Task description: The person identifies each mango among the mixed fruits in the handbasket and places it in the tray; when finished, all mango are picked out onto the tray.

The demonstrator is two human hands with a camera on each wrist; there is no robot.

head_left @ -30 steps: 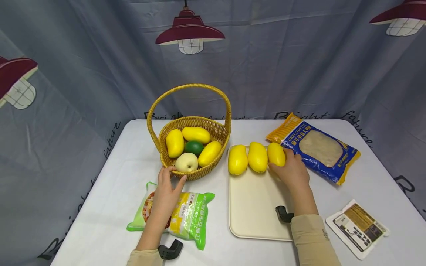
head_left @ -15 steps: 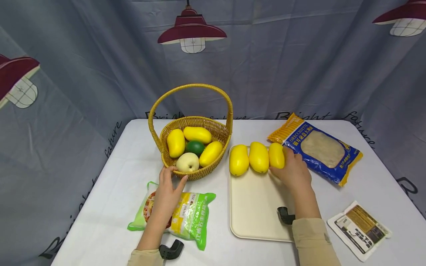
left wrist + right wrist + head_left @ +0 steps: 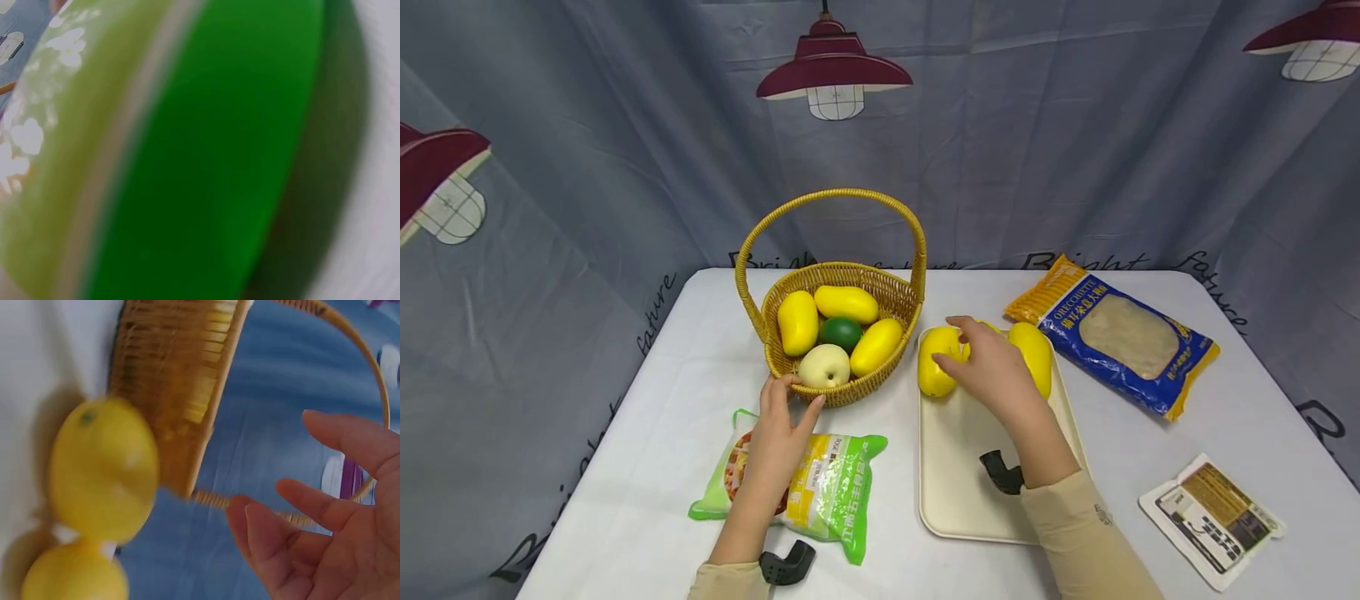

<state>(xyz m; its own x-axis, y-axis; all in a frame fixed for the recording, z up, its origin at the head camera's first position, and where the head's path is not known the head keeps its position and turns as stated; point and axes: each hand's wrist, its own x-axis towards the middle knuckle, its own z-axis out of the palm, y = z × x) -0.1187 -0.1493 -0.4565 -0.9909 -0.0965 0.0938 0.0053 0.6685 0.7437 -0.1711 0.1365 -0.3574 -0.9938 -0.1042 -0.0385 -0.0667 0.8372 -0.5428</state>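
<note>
Three yellow mangoes lie along the far end of a cream tray [image 3: 958, 500]. My right hand [image 3: 1000, 375] hovers over them, holding nothing, thumb and fingers apart near the left mango [image 3: 934, 379]. It mostly hides the middle one; the right mango [image 3: 1034, 354] lies beside it. In the right wrist view, the fingers are spread near a mango [image 3: 106, 472] and the basket. My left hand [image 3: 778, 433] holds the near rim of a wicker basket [image 3: 891, 292], fingertips over the edge and thumb outside. Inside are three mangoes [image 3: 797, 323], a dark green fruit [image 3: 841, 333] and a pale round fruit [image 3: 824, 365].
Under my left forearm lies a green and yellow food bag [image 3: 831, 487], which fills much of the left wrist view. A blue and orange orecchiette bag [image 3: 1120, 333] lies behind the tray's right side. A small white and brown packet [image 3: 1210, 521] is at the right.
My right hand has let go of the right mango, which now lies on the tray, and moved left over the others. The left hand stays at the basket rim.
</note>
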